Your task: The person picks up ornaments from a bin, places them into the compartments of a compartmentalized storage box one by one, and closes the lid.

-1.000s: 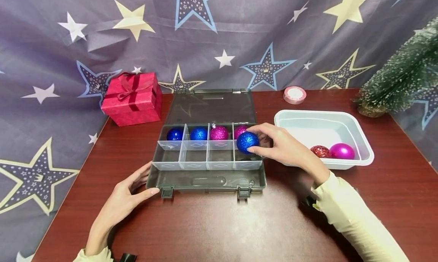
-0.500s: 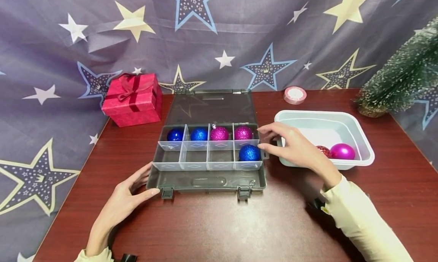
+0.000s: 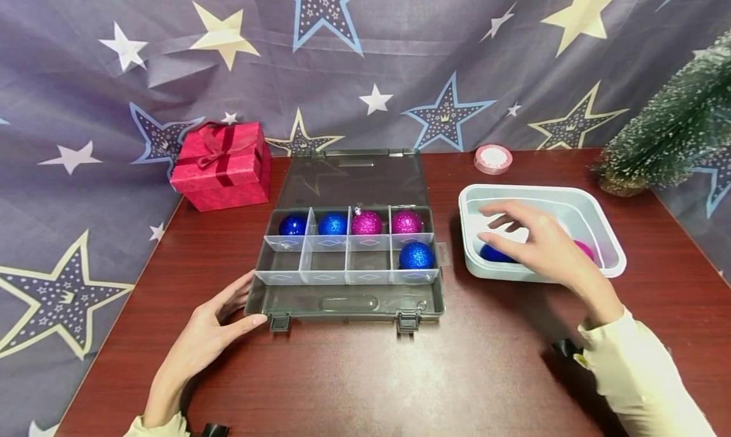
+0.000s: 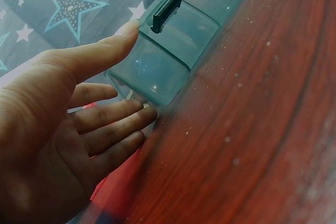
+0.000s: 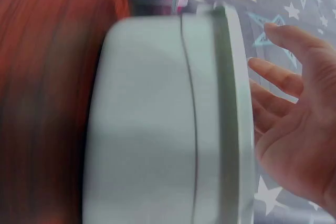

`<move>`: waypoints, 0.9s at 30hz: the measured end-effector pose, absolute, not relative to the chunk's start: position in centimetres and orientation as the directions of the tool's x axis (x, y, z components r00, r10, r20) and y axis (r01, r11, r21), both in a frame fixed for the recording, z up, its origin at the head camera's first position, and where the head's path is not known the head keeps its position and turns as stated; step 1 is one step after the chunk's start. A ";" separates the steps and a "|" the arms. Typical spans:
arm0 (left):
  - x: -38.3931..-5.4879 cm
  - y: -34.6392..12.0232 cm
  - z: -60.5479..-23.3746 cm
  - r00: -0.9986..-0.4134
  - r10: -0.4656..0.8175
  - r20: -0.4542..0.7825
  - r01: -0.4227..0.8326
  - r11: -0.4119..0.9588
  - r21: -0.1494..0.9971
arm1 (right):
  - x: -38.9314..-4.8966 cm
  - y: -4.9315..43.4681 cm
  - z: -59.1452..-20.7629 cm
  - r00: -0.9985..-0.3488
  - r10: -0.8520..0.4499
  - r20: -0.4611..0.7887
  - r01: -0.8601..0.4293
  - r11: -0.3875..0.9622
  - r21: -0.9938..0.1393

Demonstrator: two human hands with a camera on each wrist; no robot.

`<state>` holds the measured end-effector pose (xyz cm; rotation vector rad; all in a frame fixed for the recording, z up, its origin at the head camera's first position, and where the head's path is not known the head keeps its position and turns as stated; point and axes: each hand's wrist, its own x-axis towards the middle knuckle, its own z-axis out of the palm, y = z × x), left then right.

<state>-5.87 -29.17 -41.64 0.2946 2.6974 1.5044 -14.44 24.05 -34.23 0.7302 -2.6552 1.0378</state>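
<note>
A grey see-through compartment box lies with its lid folded back. Its back row holds a shiny blue bauble, a glittery blue bauble and two glittery pink baubles. Another blue glitter bauble sits in the front row's rightmost compartment. At the box's front left corner, my left hand touches the edge with its thumb, fingers extended along the side. My right hand, holding nothing, hovers over the pale plastic tub, partly hiding a dark blue bauble and a pink bauble.
A red gift box stands at the back left. A roll of pink ribbon lies behind the tub, and a small frosted Christmas tree stands at the back right. A starry cloth hangs behind the table.
The blue glitter bauble went down into the front right compartment and was let go. My right hand then moved right, over the tub. My left hand stayed at the corner.
</note>
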 end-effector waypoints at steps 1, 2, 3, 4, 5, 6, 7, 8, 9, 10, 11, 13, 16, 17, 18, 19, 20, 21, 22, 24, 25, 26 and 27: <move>-5.9 -29.2 -41.6 -0.981 0.184 0.057 0.146 0.513 0.846 | -14.4 24.5 -34.2 -0.866 -0.368 0.339 -0.500 0.643 -0.580; -5.9 -29.2 -41.6 -0.981 0.183 0.057 0.145 0.514 0.845 | -14.3 24.8 -34.3 -0.872 -0.365 0.327 -0.490 0.653 -0.577; -5.8 -29.2 -41.6 -0.981 0.183 0.056 0.144 0.514 0.845 | -14.3 25.2 -34.3 -0.879 -0.360 0.313 -0.477 0.663 -0.577; -5.8 -29.2 -41.6 -0.982 0.183 0.056 0.144 0.515 0.845 | -14.3 25.5 -34.4 -0.883 -0.360 0.301 -0.469 0.668 -0.578; -5.8 -29.2 -41.6 -0.982 0.182 0.053 0.142 0.516 0.845 | -14.3 25.8 -34.5 -0.888 -0.360 0.287 -0.460 0.669 -0.584; -5.8 -29.2 -41.6 -0.982 0.182 0.052 0.140 0.515 0.846 | -14.4 26.1 -34.6 -0.893 -0.358 0.274 -0.450 0.674 -0.586; -5.8 -29.2 -41.6 -0.982 0.182 0.049 0.137 0.513 0.847 | -14.4 26.3 -34.7 -0.896 -0.357 0.265 -0.444 0.678 -0.585; -5.8 -29.2 -41.6 -0.982 0.181 0.045 0.134 0.513 0.848 | -14.5 26.5 -34.9 -0.898 -0.357 0.257 -0.439 0.683 -0.584; -5.8 -29.2 -41.6 -0.983 0.181 0.042 0.131 0.513 0.848 | -14.6 26.7 -35.0 -0.900 -0.360 0.247 -0.435 0.685 -0.584; -5.8 -29.1 -41.6 -0.983 0.181 0.041 0.130 0.513 0.848 | -14.6 26.9 -35.1 -0.900 -0.365 0.240 -0.434 0.689 -0.581; -5.8 -29.1 -41.5 -0.983 0.181 0.040 0.129 0.512 0.849 | -14.7 27.0 -35.2 -0.900 -0.369 0.233 -0.433 0.692 -0.578; -5.9 -29.1 -41.5 -0.982 0.182 0.043 0.132 0.511 0.850 | -14.7 27.2 -35.4 -0.897 -0.381 0.224 -0.438 0.693 -0.572; -6.0 -29.1 -41.5 -0.982 0.184 0.048 0.137 0.511 0.849 | -14.9 27.4 -35.6 -0.892 -0.401 0.210 -0.445 0.691 -0.570; -6.0 -29.1 -41.5 -0.981 0.185 0.048 0.138 0.510 0.849 | -14.9 27.5 -35.6 -0.890 -0.407 0.205 -0.447 0.688 -0.572; -6.0 -29.1 -41.5 -0.981 0.186 0.047 0.137 0.509 0.849 | -15.0 27.5 -35.6 -0.889 -0.414 0.197 -0.447 0.687 -0.573; -6.0 -29.1 -41.5 -0.981 0.186 0.044 0.135 0.509 0.850 | -15.0 27.6 -35.6 -0.888 -0.419 0.187 -0.445 0.686 -0.576; -6.0 -29.1 -41.5 -0.982 0.186 0.043 0.133 0.510 0.850 | -15.1 27.6 -35.6 -0.887 -0.427 0.175 -0.443 0.685 -0.579; -6.0 -29.1 -41.5 -0.982 0.185 0.041 0.132 0.511 0.850 | -15.1 27.7 -35.5 -0.889 -0.432 0.154 -0.435 0.687 -0.582; -5.9 -29.1 -41.5 -0.982 0.184 0.041 0.131 0.511 0.850 | -15.2 27.8 -35.5 -0.888 -0.439 0.134 -0.429 0.688 -0.585; -5.9 -29.2 -41.5 -0.982 0.184 0.042 0.132 0.514 0.848 | -15.3 28.0 -35.5 -0.884 -0.454 0.108 -0.425 0.687 -0.590; -5.9 -29.2 -41.5 -0.982 0.183 0.042 0.132 0.515 0.847 | -15.3 28.1 -35.5 -0.882 -0.461 0.096 -0.423 0.684 -0.594; -5.8 -29.2 -41.6 -0.982 0.183 0.043 0.134 0.516 0.846 | -15.4 28.2 -35.6 -0.879 -0.469 0.086 -0.422 0.681 -0.599; -5.8 -29.2 -41.6 -0.982 0.184 0.045 0.135 0.515 0.847 | -15.5 28.2 -35.6 -0.877 -0.475 0.076 -0.420 0.678 -0.603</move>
